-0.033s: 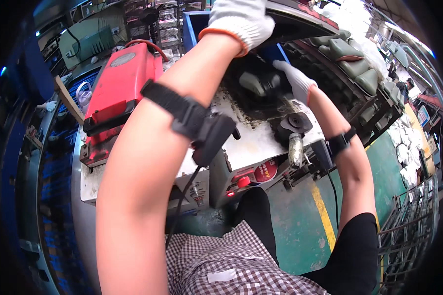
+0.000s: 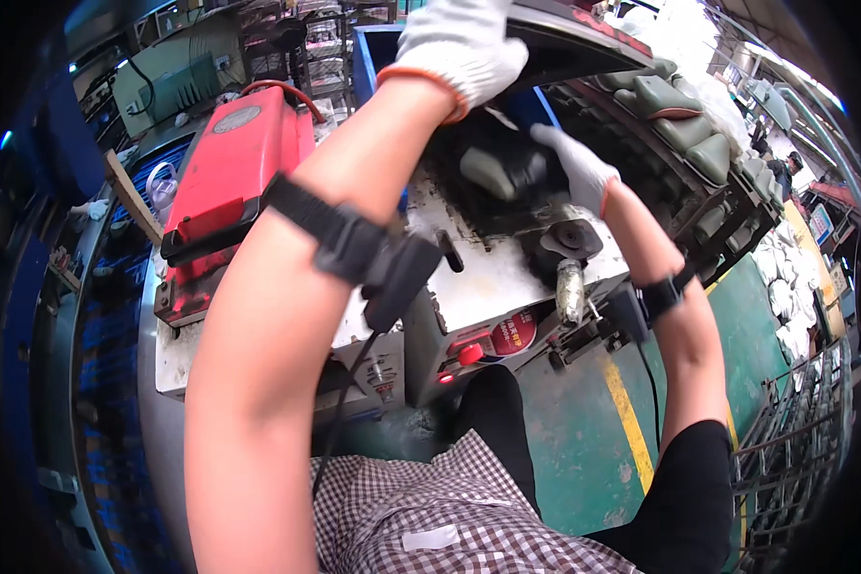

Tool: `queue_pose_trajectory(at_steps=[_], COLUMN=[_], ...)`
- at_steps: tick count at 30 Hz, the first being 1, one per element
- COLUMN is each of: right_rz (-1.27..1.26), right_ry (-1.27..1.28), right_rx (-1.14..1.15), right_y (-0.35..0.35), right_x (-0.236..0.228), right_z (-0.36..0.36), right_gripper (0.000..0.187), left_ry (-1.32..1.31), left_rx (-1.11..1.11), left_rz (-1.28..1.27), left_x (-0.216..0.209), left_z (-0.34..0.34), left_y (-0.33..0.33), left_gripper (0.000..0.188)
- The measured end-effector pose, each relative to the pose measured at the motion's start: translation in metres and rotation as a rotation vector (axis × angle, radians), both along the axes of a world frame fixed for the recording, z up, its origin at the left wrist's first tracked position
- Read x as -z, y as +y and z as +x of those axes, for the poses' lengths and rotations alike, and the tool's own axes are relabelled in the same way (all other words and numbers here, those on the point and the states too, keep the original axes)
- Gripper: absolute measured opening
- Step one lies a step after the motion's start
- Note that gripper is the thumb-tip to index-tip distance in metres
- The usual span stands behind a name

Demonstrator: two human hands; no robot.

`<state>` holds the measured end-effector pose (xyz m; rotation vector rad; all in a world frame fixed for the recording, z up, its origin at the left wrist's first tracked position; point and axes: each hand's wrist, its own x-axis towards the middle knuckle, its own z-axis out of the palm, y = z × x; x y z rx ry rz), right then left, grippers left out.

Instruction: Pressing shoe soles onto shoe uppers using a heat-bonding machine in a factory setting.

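My left hand [image 2: 464,53], in a white knit glove with an orange cuff, is at the edge of a raised black lid [image 2: 564,53]. Its thumb points right under the lid, while the upper frame edge cuts off the fingers. Below the lid, a grey-green, shoe-shaped form [image 2: 488,174] lies in the dark bed of a machine [image 2: 488,263]. A black part adjoins the form on its right. Beside that part is my right hand [image 2: 584,167], also gloved in white, its fingers stretched up and left. Whether they touch anything cannot be made out.
A red-covered machine [image 2: 230,172] stands to the left. Right of the bed, a rack holds several grey-green shoe-shaped forms [image 2: 708,158]. A round black fitting with a worn grip [image 2: 570,292] projects near my right forearm. A wire rack [image 2: 794,450] stands at lower right.
My left hand and forearm have shifted slightly left in the picture. The right hand remains by the shoe-shaped form, and the lid is still raised.
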<state>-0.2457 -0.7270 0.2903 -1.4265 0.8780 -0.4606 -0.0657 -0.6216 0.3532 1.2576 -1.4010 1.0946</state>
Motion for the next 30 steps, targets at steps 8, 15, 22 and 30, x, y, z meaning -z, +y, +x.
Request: queue_pose_trajectory(at_steps=[8, 15, 22, 30], right_rz=[0.058, -0.054, -0.320, -0.243], right_ry=[-0.439, -0.500, -0.475, -0.453], right_rx=[-0.204, -0.396, -0.502, -0.433], right_y=[0.122, 0.212, 0.252, 0.275], right_x=[0.028, 0.059, 0.089, 0.101], right_z=[-0.086, -0.079, -0.063, -0.066], right_gripper=[0.057, 0.093, 0.065, 0.052], left_ry=[1.284, 1.879, 1.783, 1.814], left_rx=[0.843, 1.383, 1.416, 1.338], left_rz=[0.271, -0.083, -0.207, -0.225], left_x=[0.122, 0.171, 0.196, 0.202], left_z=[-0.057, -0.100, -0.078, -0.078], left_y=[0.137, 0.247, 0.293, 0.307], left_gripper=[0.088, 0.072, 0.065, 0.063])
